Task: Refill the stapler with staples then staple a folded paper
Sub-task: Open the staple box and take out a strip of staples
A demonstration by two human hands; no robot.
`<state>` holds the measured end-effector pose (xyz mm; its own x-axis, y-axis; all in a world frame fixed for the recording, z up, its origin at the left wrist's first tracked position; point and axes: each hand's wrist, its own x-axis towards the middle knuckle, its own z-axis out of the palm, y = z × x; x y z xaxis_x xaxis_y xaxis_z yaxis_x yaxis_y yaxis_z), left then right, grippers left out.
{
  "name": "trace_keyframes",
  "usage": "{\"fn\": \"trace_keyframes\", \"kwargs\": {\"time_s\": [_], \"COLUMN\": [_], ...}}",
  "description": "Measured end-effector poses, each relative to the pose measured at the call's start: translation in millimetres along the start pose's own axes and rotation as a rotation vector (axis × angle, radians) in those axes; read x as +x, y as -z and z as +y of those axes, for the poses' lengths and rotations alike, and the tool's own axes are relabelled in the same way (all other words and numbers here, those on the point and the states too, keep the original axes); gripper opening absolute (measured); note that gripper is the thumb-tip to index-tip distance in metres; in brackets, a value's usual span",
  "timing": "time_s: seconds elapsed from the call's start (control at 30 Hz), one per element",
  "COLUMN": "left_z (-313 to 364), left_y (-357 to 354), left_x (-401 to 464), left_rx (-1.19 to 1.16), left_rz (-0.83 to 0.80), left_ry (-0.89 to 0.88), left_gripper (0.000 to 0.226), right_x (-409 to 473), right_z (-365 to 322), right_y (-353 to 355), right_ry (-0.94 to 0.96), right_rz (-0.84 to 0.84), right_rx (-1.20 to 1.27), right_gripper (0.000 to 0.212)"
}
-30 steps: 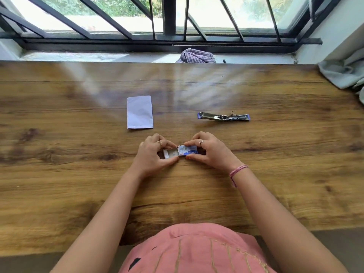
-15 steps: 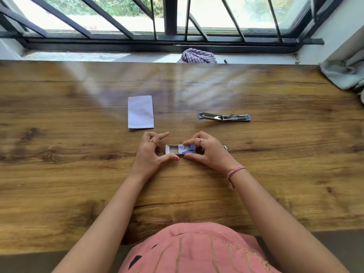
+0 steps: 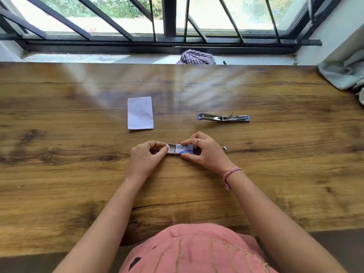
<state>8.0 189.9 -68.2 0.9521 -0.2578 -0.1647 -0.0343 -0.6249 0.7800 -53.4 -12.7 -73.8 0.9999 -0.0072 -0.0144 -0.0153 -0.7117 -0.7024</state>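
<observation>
— Head view: which step is going on?
— Both hands, left hand (image 3: 146, 157) and right hand (image 3: 204, 152), are pinching the staple box (image 3: 180, 149), sliding its tray open on the worktop (image 3: 78, 174).
— Next?
— Probably picking out a strip for the opened stapler (image 3: 223, 117), lying well beyond; folded paper (image 3: 140, 112) is waiting.

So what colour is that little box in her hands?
Blue and white staple box, seen from the head view.

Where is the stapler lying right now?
In the head view the stapler lies opened on the wooden table, right of the folded paper and beyond the right hand, untouched.
</observation>
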Motion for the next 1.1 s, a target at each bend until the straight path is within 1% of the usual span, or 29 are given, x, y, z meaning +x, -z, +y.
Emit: {"fn": "trace_keyframes", "kwargs": {"time_s": [0.27,0.37,0.67,0.73,0.83,0.9,1.0,1.03,1.1], "left_z": [5,3,3,4,4,4,3,3,5], "left_y": [-8,-8,-12,-11,-8,-4,1,1,0], "left_x": [9,13,12,10,8,9,10,12,14], "left_rx": [-0.047,-0.038,-0.054,-0.064,0.005,0.08,0.121,0.132,0.14], "left_rz": [-0.108,-0.172,-0.178,-0.204,-0.247,-0.251,-0.245,-0.256,-0.279], "left_ry": [0.09,0.094,0.083,0.057,-0.017,-0.093,-0.18,-0.201,-0.231], "left_gripper": [0.006,0.006,0.012,0.022,0.051,0.062,0.064,0.063,0.051], "right_x": [4,7,7,5,-2,-9,-18,-19,-19], "right_z": [0,1,1,1,1,1,-2,-3,-4], "right_y": [-7,-8,-9,-8,-3,-4,-10,-12,-14], "right_ry": [0.012,0.011,-0.007,-0.019,-0.081,-0.14,-0.236,-0.254,-0.285], "right_rz": [0.019,0.017,0.026,0.026,0.02,0.086,0.175,0.187,0.208], "right_rx": [-0.046,-0.053,-0.026,0.023,0.124,0.167,0.25,0.275,0.345], "right_gripper": [0.035,0.035,0.037,0.041,0.055,0.061,0.063,0.062,0.059]}}
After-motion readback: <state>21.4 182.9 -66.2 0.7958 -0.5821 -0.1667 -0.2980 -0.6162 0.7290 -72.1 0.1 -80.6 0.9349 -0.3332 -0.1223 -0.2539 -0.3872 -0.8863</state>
